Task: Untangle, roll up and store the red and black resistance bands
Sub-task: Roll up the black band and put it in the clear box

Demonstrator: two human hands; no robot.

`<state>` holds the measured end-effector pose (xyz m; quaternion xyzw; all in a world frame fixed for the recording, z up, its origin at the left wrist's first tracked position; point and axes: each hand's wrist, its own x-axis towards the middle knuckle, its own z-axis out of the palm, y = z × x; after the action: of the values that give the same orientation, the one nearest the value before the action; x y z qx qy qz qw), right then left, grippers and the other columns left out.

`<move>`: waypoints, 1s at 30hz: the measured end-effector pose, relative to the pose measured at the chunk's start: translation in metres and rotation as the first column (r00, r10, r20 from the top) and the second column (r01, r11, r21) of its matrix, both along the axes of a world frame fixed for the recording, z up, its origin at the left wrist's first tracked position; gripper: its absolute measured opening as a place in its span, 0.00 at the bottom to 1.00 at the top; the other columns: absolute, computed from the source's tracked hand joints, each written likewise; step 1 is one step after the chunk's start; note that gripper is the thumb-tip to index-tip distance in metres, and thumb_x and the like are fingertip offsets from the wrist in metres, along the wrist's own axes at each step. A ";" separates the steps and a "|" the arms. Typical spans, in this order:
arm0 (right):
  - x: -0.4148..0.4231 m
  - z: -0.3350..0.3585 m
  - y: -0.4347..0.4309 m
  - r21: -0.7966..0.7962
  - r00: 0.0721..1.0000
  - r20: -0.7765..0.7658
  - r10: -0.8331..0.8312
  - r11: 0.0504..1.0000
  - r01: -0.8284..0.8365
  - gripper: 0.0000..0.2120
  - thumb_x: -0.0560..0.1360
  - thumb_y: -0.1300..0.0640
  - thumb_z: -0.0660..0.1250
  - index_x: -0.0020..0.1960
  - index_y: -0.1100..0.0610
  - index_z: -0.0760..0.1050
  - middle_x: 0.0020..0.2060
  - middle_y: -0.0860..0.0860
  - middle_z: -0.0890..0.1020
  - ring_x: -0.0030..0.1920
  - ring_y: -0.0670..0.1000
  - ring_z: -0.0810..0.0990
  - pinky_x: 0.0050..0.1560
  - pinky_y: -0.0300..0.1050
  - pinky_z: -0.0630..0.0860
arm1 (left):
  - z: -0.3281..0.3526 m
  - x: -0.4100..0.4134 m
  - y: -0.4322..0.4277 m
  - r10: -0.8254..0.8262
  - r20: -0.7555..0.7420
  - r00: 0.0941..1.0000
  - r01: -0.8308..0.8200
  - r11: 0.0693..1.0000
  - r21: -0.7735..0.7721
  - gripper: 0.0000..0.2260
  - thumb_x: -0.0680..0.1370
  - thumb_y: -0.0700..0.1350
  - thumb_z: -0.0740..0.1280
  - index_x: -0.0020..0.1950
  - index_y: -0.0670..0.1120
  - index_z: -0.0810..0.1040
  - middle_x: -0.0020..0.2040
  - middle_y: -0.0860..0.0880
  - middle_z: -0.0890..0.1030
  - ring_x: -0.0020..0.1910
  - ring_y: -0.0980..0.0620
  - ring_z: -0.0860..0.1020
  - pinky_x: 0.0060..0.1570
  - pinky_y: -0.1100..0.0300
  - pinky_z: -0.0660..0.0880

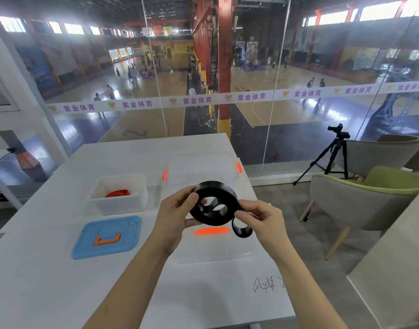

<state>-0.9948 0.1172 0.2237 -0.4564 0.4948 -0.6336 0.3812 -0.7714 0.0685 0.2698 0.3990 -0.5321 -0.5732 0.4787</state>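
A black resistance band (214, 201) is wound into a thick coil and held in the air above the white table (49, 281). My left hand (177, 210) grips the coil's left side, thumb on its rim. My right hand (258, 216) pinches the band at the coil's right edge, and a short loose loop hangs below those fingers. A rolled red band (118, 193) lies inside a small white tub (119, 205) at the left.
A blue lid (107, 236) with an orange handle lies flat near the tub. A large clear bin (203, 172) with orange clips stands beneath my hands. To the right of the table are a chair (360, 205) and a tripod (334, 155); a glass wall is behind.
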 end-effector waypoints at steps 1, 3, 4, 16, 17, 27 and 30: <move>0.003 0.001 0.000 -0.012 1.000 0.022 -0.015 1.000 0.015 0.12 0.75 0.71 0.76 0.52 0.58 0.88 0.50 0.51 0.91 0.53 0.51 0.90 0.59 0.43 0.84 | 0.000 0.000 -0.001 -0.009 -0.024 1.000 0.010 1.000 0.012 0.11 0.86 0.42 0.64 0.62 0.50 0.86 0.58 0.44 0.86 0.59 0.46 0.85 0.52 0.42 0.85; 0.008 0.005 -0.001 -0.036 0.996 0.080 -0.033 0.999 0.036 0.12 0.76 0.71 0.75 0.51 0.56 0.88 0.50 0.51 0.91 0.53 0.50 0.90 0.56 0.40 0.83 | -0.003 -0.002 -0.001 -0.030 -0.072 0.997 0.033 0.998 0.044 0.12 0.86 0.43 0.63 0.64 0.48 0.85 0.59 0.43 0.85 0.58 0.46 0.84 0.54 0.39 0.84; 0.011 0.006 -0.002 -0.040 0.993 0.112 -0.045 0.998 0.050 0.12 0.76 0.71 0.75 0.51 0.55 0.88 0.49 0.51 0.91 0.52 0.49 0.89 0.55 0.38 0.83 | -0.005 -0.003 0.000 -0.035 -0.099 0.994 0.042 0.997 0.063 0.12 0.86 0.43 0.63 0.64 0.46 0.85 0.59 0.42 0.85 0.59 0.46 0.84 0.55 0.38 0.84; 0.000 0.013 -0.011 -0.037 0.992 -0.115 -0.060 0.998 0.056 0.15 0.74 0.70 0.77 0.47 0.49 0.88 0.47 0.48 0.91 0.48 0.50 0.89 0.54 0.43 0.83 | -0.009 0.021 -0.010 -0.165 0.347 0.923 0.147 0.986 0.077 0.17 0.82 0.48 0.72 0.71 0.57 0.79 0.65 0.58 0.85 0.64 0.59 0.82 0.69 0.48 0.77; 0.003 0.014 -0.011 -0.026 0.986 -0.162 -0.030 0.999 0.026 0.16 0.73 0.70 0.77 0.46 0.48 0.89 0.47 0.46 0.91 0.48 0.49 0.89 0.53 0.40 0.82 | -0.007 0.022 -0.012 -0.132 0.391 0.911 0.125 0.991 0.045 0.19 0.80 0.48 0.74 0.71 0.57 0.78 0.65 0.60 0.84 0.63 0.61 0.83 0.71 0.49 0.76; 0.048 0.014 -0.026 0.077 0.924 -0.330 0.191 0.982 -0.175 0.11 0.73 0.69 0.78 0.47 0.54 0.88 0.48 0.44 0.90 0.49 0.46 0.89 0.52 0.36 0.82 | 0.005 0.048 -0.023 -0.243 0.638 0.730 0.315 0.949 0.001 0.08 0.76 0.47 0.74 0.54 0.55 0.86 0.45 0.51 0.88 0.50 0.52 0.87 0.57 0.46 0.82; 0.060 0.015 -0.035 0.118 0.917 -0.329 0.226 0.973 -0.197 0.09 0.73 0.67 0.79 0.49 0.55 0.88 0.49 0.44 0.90 0.48 0.43 0.88 0.47 0.33 0.80 | 0.002 0.065 -0.034 -0.217 0.656 0.723 0.332 0.942 -0.055 0.05 0.77 0.46 0.74 0.52 0.51 0.86 0.43 0.49 0.86 0.48 0.49 0.86 0.55 0.44 0.80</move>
<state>-0.9345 0.0820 0.2387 -0.5939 0.5266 -0.4794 0.3745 -0.7069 0.0350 0.2716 0.4451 -0.7629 -0.4197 0.2092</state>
